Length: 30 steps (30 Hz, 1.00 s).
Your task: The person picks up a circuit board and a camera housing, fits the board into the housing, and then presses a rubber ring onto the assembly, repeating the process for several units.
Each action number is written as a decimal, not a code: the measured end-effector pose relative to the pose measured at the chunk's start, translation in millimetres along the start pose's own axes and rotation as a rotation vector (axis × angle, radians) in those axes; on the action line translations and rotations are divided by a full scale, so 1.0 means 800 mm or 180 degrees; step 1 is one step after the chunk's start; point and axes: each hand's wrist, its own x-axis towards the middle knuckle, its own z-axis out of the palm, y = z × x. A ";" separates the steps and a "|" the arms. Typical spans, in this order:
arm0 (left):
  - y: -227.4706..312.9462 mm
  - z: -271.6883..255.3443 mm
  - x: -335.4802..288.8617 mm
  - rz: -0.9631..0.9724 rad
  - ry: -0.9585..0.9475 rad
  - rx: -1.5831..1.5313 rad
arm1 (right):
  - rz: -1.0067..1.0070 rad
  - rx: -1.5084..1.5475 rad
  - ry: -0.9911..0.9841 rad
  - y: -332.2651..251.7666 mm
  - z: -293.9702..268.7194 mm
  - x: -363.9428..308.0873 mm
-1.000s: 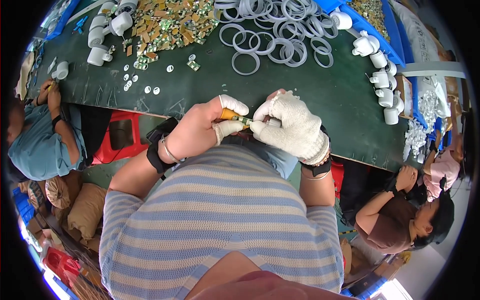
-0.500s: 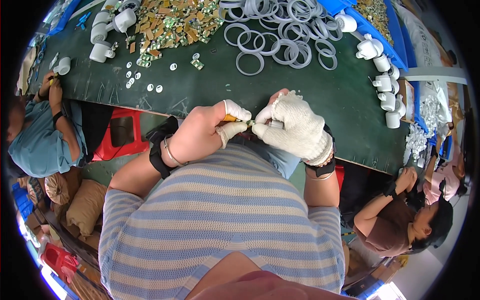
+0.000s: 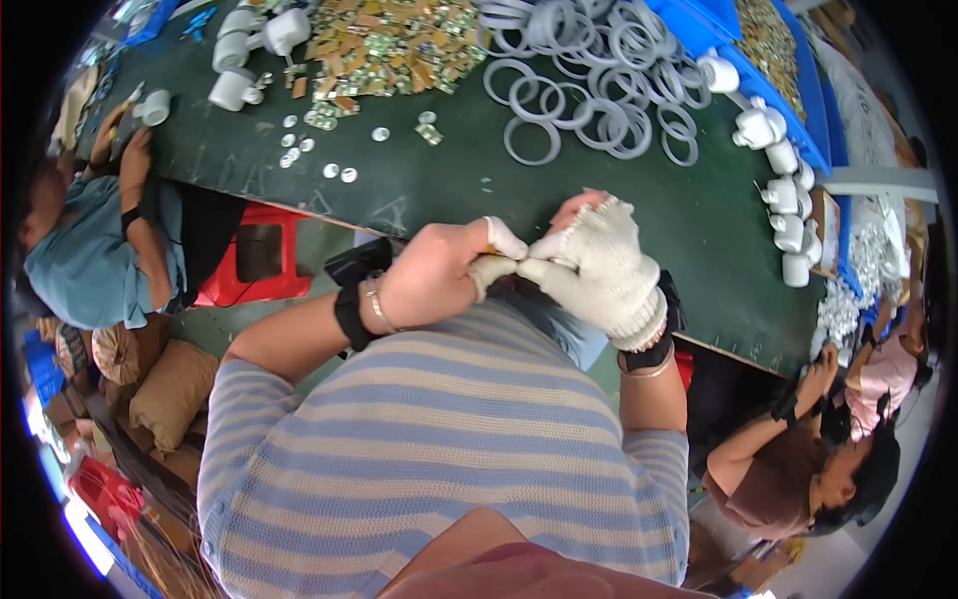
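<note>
My left hand point(image 3: 434, 270), with white coverings on the thumb and forefinger, is closed in a pinch. Between those fingertips shows a sliver of a small yellow piece point(image 3: 490, 250); the rest of it is hidden. My right hand point(image 3: 599, 265) wears a white knitted glove with bare fingertips showing at its far side. Its thumb and forefinger are pressed together and meet the left fingertips, in front of my body at the table's near edge. Whatever the right fingers hold is covered by the glove.
On the green table point(image 3: 419, 190) lie a heap of small circuit boards point(image 3: 399, 50), grey rings point(image 3: 532, 141), white discs point(image 3: 331, 171) and white housings point(image 3: 233, 90). More housings point(image 3: 788, 234) line the blue trays point(image 3: 798, 90) at right. Co-workers sit on both sides.
My fingertips have come closer together, and the small green piece and pale part seen between them earlier are now covered. The whole view has shifted slightly.
</note>
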 end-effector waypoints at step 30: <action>-0.036 -0.188 0.040 0.0002 0.1614 0.0802 | 0.3394 -0.2787 0.0726 0.236 -0.171 -0.088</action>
